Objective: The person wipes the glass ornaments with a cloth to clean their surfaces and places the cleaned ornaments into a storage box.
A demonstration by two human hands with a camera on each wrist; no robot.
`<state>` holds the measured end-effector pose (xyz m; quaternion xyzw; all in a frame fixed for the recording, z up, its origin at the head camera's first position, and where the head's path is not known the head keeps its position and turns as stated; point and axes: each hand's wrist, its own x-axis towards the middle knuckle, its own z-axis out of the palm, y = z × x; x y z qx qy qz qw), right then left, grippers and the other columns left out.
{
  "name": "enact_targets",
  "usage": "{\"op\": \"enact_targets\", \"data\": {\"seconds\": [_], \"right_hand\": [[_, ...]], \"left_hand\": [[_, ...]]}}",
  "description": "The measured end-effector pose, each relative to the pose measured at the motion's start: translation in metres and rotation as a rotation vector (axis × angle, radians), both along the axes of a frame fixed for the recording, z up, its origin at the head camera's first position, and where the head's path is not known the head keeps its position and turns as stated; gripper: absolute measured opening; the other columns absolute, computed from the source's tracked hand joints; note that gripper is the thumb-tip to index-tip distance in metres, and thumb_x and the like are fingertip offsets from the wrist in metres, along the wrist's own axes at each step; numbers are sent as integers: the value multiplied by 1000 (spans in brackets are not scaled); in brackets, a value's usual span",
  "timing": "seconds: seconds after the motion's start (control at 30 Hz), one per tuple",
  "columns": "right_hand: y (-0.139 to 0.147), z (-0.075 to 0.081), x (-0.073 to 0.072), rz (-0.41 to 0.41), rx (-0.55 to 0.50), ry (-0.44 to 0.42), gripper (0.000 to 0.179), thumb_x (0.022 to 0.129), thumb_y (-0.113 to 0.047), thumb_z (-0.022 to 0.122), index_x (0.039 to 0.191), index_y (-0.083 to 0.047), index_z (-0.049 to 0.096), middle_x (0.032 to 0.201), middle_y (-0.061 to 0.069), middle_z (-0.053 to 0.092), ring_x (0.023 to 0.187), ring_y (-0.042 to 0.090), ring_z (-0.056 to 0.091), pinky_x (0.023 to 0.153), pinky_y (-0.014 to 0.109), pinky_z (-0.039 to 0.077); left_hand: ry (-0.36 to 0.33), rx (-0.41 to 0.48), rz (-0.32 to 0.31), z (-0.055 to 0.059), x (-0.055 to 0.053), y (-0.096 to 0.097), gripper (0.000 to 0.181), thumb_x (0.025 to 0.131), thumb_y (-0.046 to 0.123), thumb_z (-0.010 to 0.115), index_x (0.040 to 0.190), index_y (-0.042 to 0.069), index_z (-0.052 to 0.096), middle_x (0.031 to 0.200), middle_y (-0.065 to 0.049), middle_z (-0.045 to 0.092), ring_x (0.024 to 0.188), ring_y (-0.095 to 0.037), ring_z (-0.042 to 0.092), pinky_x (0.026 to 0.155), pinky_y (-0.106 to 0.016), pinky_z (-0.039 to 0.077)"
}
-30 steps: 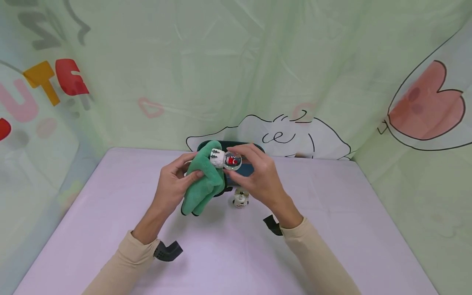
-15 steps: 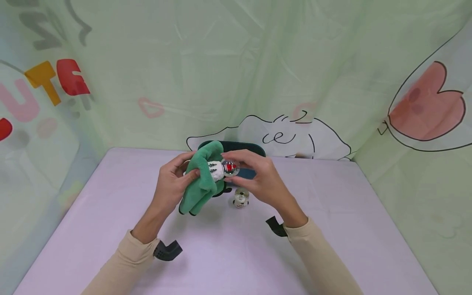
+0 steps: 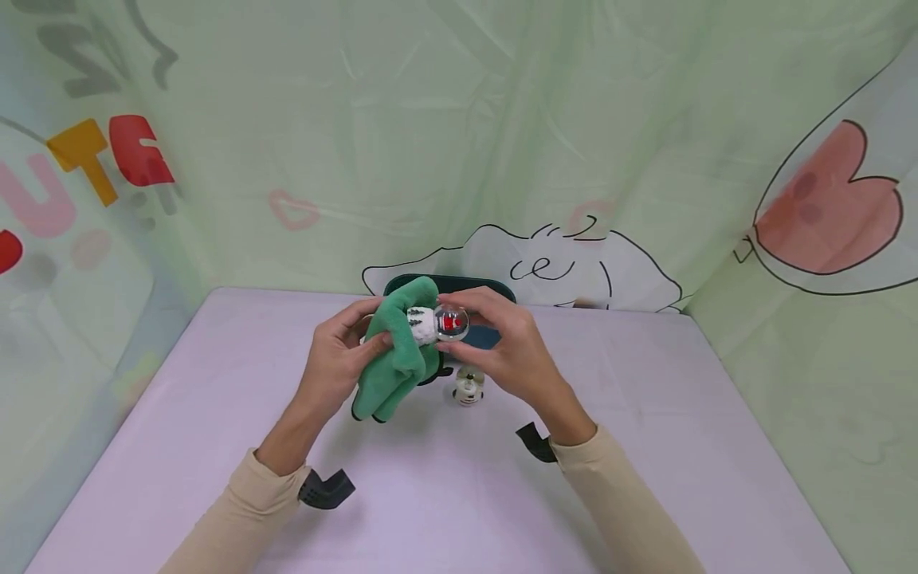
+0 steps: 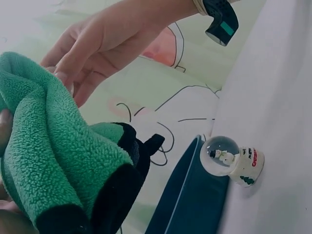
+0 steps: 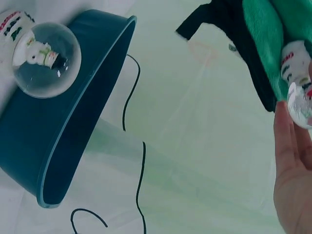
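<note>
Snow globe held above the bench: the snow globe (image 3: 452, 323) had a clear sphere with a red figure inside and a white, rough-textured base bearing dark green trees. It lay tilted on its side, sphere toward the right hand (image 3: 512, 339), which pinched the sphere between thumb and fingers. The left hand (image 3: 333, 351) grasped a fleecy green cloth (image 3: 402, 359) with black edging, folded against the base. Red lettering on the base of a second globe (image 4: 220, 156), containing a snowman, was too small to read in full; a pink U (image 3: 39, 195) and an orange T (image 3: 86, 159) were legible on the wall sheet (image 3: 402, 159). Count: two snow globes, one cloth and one dark blue tub (image 5: 44, 126), the second globe upright just before it on the bench (image 3: 459, 494).
</note>
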<state>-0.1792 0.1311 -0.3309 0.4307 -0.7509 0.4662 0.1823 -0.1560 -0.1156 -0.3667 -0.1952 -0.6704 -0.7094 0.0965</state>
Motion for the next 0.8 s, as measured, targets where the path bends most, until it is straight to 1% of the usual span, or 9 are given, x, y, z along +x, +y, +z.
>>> {"op": "enact_targets", "data": {"seconds": [0.07, 0.17, 0.3, 0.43, 0.63, 0.8], "right_hand": [[-2, -1, -1, -37, -12, 36, 52, 77, -1, 88, 125, -3, 67, 122, 9, 68, 106, 20, 66, 89, 31, 59], [-5, -2, -2, -78, -21, 84, 48, 76, -1, 89, 120, -3, 68, 117, 8, 69, 102, 20, 66, 87, 31, 60], [-8, -3, -2, -120, -24, 124, 47, 75, -1, 89, 117, -2, 69, 113, 7, 68, 97, 19, 66, 83, 29, 60], [-10, -3, -2, -145, -22, 138, 45, 75, -1, 89, 116, -2, 69, 110, 8, 67, 95, 19, 65, 82, 30, 60], [-10, -3, -1, -168, -14, 153, 45, 75, -1, 89, 115, -1, 69, 113, 9, 67, 96, 19, 67, 81, 32, 60], [-8, -3, -2, -193, -5, 141, 44, 75, -2, 89, 115, -1, 69, 111, 9, 66, 96, 19, 67, 82, 35, 60]], "left_hand": [[1, -7, 1, 0, 0, 1, 49, 92, 5, 73, 138, -2, 58, 133, -10, 60, 115, -19, 63, 93, -28, 57], [-1, -20, 23, -1, 0, 2, 48, 92, 4, 72, 138, 0, 59, 132, -12, 61, 112, -17, 64, 92, -28, 57], [6, -39, 40, -1, 0, 3, 45, 92, 2, 72, 136, 1, 61, 132, -12, 62, 112, -19, 64, 91, -28, 58], [15, -46, 37, -2, 0, 3, 44, 92, 3, 73, 134, 3, 62, 132, -11, 63, 114, -21, 64, 90, -29, 58], [10, -50, 29, -1, 0, 3, 44, 91, 3, 74, 134, 3, 63, 132, -10, 63, 115, -21, 65, 90, -30, 59], [6, -61, 29, -1, 0, 1, 45, 90, 2, 75, 133, 4, 63, 132, -10, 63, 113, -22, 65, 88, -30, 59]]}}
